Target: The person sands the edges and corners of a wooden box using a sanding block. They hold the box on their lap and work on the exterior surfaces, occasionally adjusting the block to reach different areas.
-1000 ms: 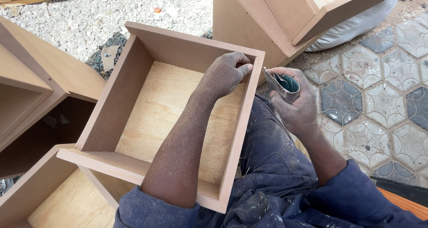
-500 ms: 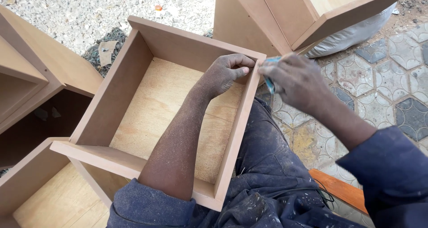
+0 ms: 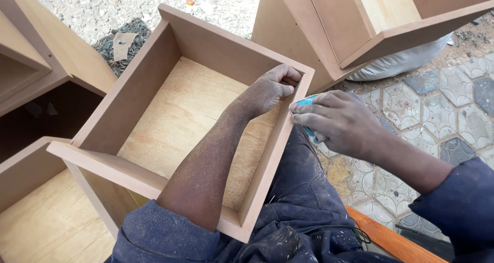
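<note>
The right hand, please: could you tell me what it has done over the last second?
The right hand swung its blue-green pad in from beside the drawer box and pressed it against the side wall. The left hand stayed gripping that wall's top corner.

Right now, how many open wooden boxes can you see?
4: one on the lap gripped by the left hand, one bottom left, one far left, one top right. Others may lie out of frame.
</note>
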